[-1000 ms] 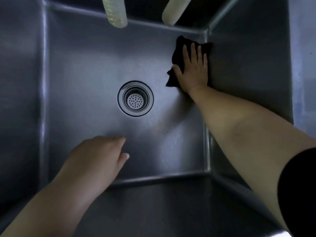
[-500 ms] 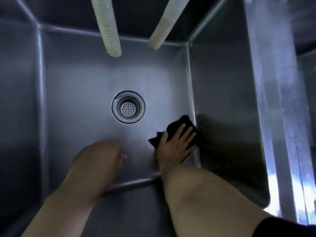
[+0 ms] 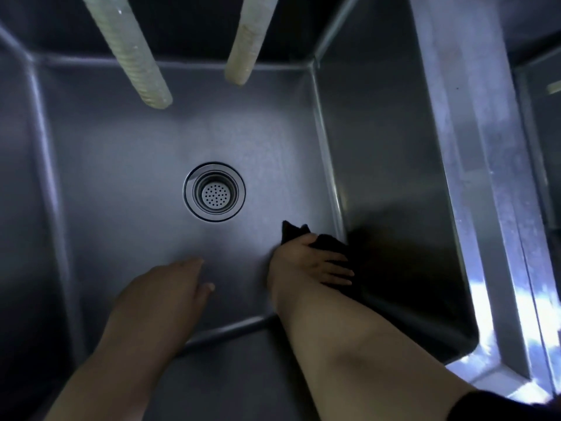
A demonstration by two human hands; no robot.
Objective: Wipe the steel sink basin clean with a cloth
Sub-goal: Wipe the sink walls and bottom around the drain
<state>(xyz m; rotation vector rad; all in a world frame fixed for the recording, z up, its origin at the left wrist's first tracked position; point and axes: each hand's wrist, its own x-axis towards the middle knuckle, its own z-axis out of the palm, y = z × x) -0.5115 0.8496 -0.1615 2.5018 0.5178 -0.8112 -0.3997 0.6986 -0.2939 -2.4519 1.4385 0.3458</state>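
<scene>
I look down into a deep steel sink basin [image 3: 127, 165] with a round strainer drain [image 3: 214, 192] in the middle of its floor. My right hand [image 3: 309, 259] presses a black cloth [image 3: 329, 243] flat against the floor where it meets the right wall, fingers spread and pointing right. Part of the cloth is hidden under the hand and lost in shadow. My left hand [image 3: 164, 293] rests inside the basin near the front wall, fingers loosely curled, holding nothing.
Two pale ribbed hoses [image 3: 130, 53] [image 3: 247, 44] hang down from the top into the basin. A bright steel rim [image 3: 473, 183] runs along the right side, with another compartment beyond it at the far right.
My right hand dragged the cloth from the far right corner down along the right edge toward the front, then turned so its fingers point at the right wall. The left hand stayed put.
</scene>
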